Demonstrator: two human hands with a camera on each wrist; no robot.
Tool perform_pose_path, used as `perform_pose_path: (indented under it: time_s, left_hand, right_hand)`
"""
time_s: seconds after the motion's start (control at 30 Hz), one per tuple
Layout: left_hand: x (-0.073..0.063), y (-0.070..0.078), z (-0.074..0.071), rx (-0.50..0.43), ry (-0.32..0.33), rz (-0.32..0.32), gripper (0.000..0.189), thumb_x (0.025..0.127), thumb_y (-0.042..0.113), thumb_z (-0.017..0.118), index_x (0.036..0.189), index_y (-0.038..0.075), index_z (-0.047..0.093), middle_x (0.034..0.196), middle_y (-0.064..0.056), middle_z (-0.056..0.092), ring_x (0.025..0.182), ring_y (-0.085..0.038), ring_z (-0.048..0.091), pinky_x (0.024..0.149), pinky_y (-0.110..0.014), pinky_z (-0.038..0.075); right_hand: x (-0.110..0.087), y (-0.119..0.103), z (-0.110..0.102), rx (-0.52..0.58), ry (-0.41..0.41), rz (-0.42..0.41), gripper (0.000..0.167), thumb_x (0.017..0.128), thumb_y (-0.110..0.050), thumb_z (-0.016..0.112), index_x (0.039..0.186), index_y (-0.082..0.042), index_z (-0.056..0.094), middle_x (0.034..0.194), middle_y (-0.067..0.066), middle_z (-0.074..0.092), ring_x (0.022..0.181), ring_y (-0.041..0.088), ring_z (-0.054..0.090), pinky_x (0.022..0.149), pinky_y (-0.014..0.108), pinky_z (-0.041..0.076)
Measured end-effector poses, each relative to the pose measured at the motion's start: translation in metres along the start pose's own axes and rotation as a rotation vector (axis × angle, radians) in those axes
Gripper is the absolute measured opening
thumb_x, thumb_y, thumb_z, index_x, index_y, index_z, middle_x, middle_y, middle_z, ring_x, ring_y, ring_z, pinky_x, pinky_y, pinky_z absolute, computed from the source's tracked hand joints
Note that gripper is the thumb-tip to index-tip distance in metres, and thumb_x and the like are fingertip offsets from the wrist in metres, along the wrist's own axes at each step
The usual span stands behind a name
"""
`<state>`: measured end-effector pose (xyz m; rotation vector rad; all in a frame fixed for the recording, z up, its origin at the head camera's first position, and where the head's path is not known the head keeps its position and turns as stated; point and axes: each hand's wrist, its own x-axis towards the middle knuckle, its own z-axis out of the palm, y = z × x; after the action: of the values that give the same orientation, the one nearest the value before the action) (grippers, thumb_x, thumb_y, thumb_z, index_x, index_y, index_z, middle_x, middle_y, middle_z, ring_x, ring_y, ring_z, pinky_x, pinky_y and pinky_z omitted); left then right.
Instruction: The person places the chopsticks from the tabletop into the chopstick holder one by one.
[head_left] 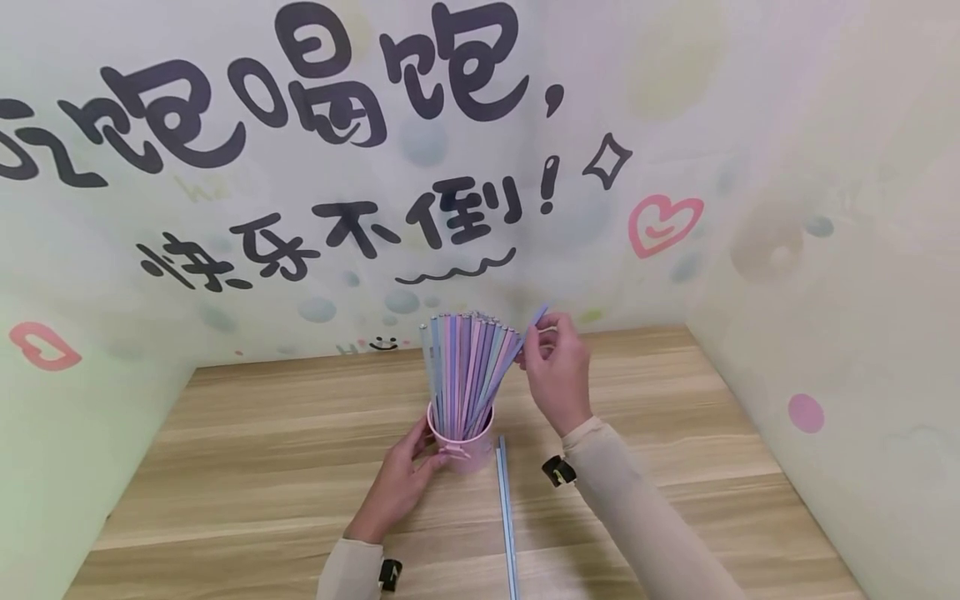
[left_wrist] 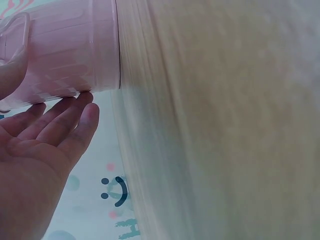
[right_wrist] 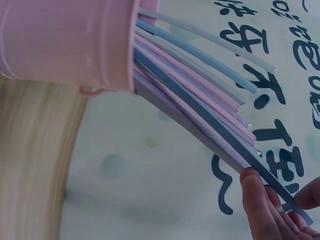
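A small pink bucket (head_left: 476,457) stands on the wooden table, packed with long, slim straw-like sticks (head_left: 465,367) in pink, purple and blue. My left hand (head_left: 403,479) holds the bucket from its left side, thumb toward the front; in the left wrist view the fingers (left_wrist: 65,120) touch its wall. Up at the right of the bundle, my right hand (head_left: 558,367) pinches a blue stick (right_wrist: 265,172) near its upper end. That stick leans outward, its lower end among the others in the bucket.
Two light blue sticks (head_left: 506,517) lie on the wooden table (head_left: 285,467) in front of the bucket, pointing toward me. Behind the table rises a white wall (head_left: 600,275) with black lettering and pink hearts; further walls flank both sides.
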<state>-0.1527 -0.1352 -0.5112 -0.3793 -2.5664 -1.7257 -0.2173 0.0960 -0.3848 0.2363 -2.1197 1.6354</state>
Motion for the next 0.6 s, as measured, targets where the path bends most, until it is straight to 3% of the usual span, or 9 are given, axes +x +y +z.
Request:
perform_pose_path:
  time_s: [0.2, 0.4, 0.6]
  left_hand:
    - [-0.001, -0.001, 0.0, -0.001, -0.003, -0.003, 0.068, 0.094, 0.008, 0.068, 0.154, 0.005, 0.036, 0.145, -0.014, 0.052, 0.127, -0.028, 0.057, 0.109, -0.037, 0.046]
    - [-0.001, -0.001, -0.001, 0.011, -0.005, 0.0, 0.068, 0.095, 0.012, 0.068, 0.154, 0.006, 0.035, 0.146, -0.013, 0.052, 0.126, -0.028, 0.056, 0.109, -0.039, 0.047]
    - [0.0, -0.001, -0.001, 0.004, -0.006, 0.008, 0.068, 0.095, 0.012, 0.068, 0.154, 0.006, 0.035, 0.146, -0.012, 0.052, 0.127, -0.028, 0.056, 0.109, -0.038, 0.046]
  right_hand:
    - [-0.009, 0.01, 0.012, -0.096, -0.049, 0.018, 0.007, 0.097, -0.006, 0.059, 0.097, 0.0, 0.058, 0.082, 0.013, 0.069, 0.063, 0.018, 0.067, 0.053, 0.025, 0.061]
    - [-0.017, 0.016, 0.019, -0.208, -0.095, 0.004, 0.006, 0.094, -0.005, 0.062, 0.095, 0.0, 0.06, 0.08, 0.01, 0.067, 0.067, 0.018, 0.066, 0.056, 0.025, 0.06]
    - [-0.02, 0.02, 0.021, -0.237, -0.125, -0.007, 0.006, 0.096, -0.007, 0.062, 0.097, -0.001, 0.059, 0.081, 0.01, 0.068, 0.068, 0.019, 0.066, 0.057, 0.026, 0.06]
